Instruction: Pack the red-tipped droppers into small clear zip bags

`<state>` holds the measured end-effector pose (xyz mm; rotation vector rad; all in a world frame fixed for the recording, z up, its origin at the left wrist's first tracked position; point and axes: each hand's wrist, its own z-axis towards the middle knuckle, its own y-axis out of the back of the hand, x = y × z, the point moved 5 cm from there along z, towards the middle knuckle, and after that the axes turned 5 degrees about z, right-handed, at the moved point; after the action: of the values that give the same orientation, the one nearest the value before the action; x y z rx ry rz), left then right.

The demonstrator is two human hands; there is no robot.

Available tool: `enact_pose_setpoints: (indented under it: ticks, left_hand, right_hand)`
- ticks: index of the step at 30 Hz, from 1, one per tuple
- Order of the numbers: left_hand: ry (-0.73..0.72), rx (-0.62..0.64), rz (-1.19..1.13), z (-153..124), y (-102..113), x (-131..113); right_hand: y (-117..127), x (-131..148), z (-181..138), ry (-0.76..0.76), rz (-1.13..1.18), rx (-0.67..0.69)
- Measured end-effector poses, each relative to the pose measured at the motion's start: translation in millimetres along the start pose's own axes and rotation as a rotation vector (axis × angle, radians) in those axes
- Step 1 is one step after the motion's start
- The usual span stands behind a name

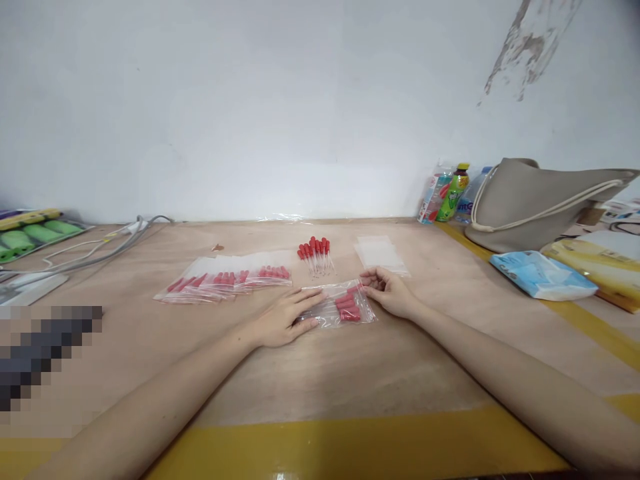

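A clear zip bag (330, 315) lies on the table in front of me, with several red-handled sticks (349, 308) inside it. My left hand (283, 319) rests on the bag's left part, palm down and fingers stretched out. At the bag's upper right corner, my right hand (387, 291) has its fingers curled in a pinch around the end of a red handle; the fingertips partly hide it. Just behind the bag sits a loose pile of red-handled sticks (315, 250) with thin pale shafts, handles pointing to the wall.
Overlapping filled zip bags (220, 280) lie to the left. A stack of flat zip bags (383, 255) is behind my right hand. Bottles (454, 193), a grey bag (540, 200) and a blue tissue pack (543, 275) stand at right. Cables (115, 243) run along the left.
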<state>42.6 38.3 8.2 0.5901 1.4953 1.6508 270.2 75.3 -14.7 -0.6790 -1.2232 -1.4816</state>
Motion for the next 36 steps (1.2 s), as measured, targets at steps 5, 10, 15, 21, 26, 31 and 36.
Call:
enact_pose_setpoints:
  ticks: [5, 10, 15, 21, 26, 31, 36]
  left_hand:
    - [0.008, 0.016, -0.003, -0.1, -2.3, 0.8]
    - [0.006, 0.02, 0.001, -0.7, -2.0, 0.2]
    - [0.019, 0.038, 0.02, -0.9, -2.8, 1.8]
    - [0.014, 0.051, 0.035, -0.6, -4.6, 3.6]
    - [0.008, 0.05, 0.029, -0.2, -3.5, 2.1]
    - [-0.008, 0.023, -0.05, -0.4, -0.6, -0.7]
    - [0.02, -0.153, -0.112, -0.8, 6.2, 2.9]
  right_hand:
    - [-6.3, 4.5, 1.8, 0.083, -0.114, -0.067]
    - [-14.8, 16.6, -3.8, 0.199, -0.187, 0.045]
    - [-15.2, 18.9, -5.4, 0.156, -0.156, 0.167]
    - [3.6, 9.5, 1.8, -0.05, -0.365, -0.131]
    - [-8.9, -1.9, 2.1, -0.189, -0.267, -0.011]
    - [-21.4, 5.8, -0.4, -0.208, 0.116, 0.037]
    - [-28.1, 15.7, -7.5, -0.365, 0.626, 0.003]
